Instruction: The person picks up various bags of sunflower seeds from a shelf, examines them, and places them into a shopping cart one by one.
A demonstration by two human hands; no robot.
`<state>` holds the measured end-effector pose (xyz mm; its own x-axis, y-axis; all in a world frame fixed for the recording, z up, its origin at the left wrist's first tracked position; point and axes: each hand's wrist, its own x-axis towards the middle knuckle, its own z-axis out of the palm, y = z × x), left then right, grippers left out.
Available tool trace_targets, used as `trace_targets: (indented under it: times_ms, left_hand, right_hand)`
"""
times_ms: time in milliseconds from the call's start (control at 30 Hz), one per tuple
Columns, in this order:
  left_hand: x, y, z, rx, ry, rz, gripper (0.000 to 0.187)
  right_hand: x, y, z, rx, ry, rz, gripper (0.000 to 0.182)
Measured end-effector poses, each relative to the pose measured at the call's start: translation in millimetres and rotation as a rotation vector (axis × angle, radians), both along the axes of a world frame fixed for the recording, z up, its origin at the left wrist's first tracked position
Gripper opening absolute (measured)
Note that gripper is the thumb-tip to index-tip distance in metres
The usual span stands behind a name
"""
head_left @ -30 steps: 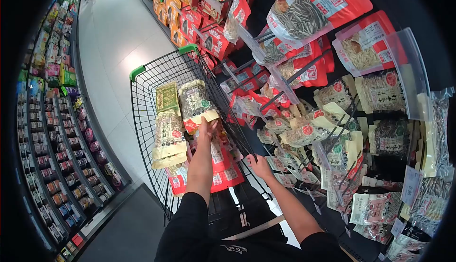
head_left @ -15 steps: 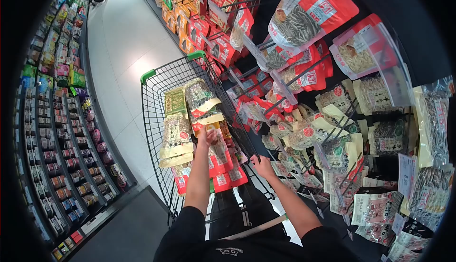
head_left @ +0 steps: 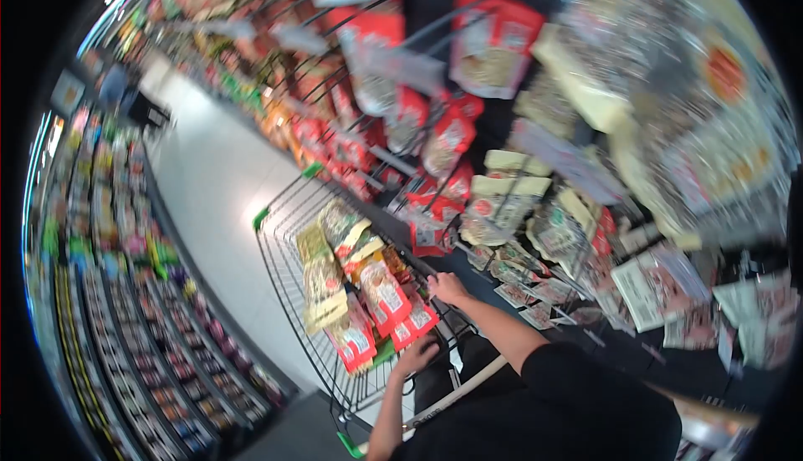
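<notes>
A wire shopping cart [head_left: 288, 302] with green corner caps stands in front of me, holding several packets. Among them are cream-topped bags [head_left: 323, 289] and a red packet [head_left: 385, 295] with a clear window. My left hand [head_left: 416, 357] hovers over the near end of the cart, fingers apart, with nothing in it. At the cart's right side is my right hand [head_left: 447, 288], its fingers bent near the wire rim; whether they grip anything is too blurred to tell. The cart's pale handle [head_left: 456, 394] crosses in front of my body.
Racks of hanging red packets [head_left: 493, 43] and cream bags [head_left: 506, 197] line the right side. Shelves of small goods [head_left: 150, 335] run along the left. A pale floor aisle [head_left: 196, 151] leads away to a person [head_left: 115, 89] in the distance.
My left hand has let go of the red packet and drawn back toward the handle. The view has turned, so the cart and racks appear shifted. The red packet lies in the cart.
</notes>
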<state>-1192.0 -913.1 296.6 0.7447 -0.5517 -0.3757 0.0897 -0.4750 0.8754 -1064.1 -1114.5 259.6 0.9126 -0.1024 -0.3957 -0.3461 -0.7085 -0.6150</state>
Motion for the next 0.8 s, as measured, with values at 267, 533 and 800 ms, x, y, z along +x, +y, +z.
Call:
trace_targets:
  times_ms: [267, 533, 800]
  left_hand:
    - [-18, -32, 60, 0.241, 0.313, -0.072, 0.07]
    - [-52, -60, 43, 0.754, -0.148, -0.073, 0.042]
    - [-67, -64, 29, 0.697, -0.203, -0.117, 0.039]
  right_hand:
    - [-17, -1, -30, 0.014, -0.077, -0.004, 0.041]
    - [-84, -26, 40, 0.018, 0.0, 0.241, 0.066]
    - [-181, -76, 70, 0.048, -0.2, 0.24, 0.037]
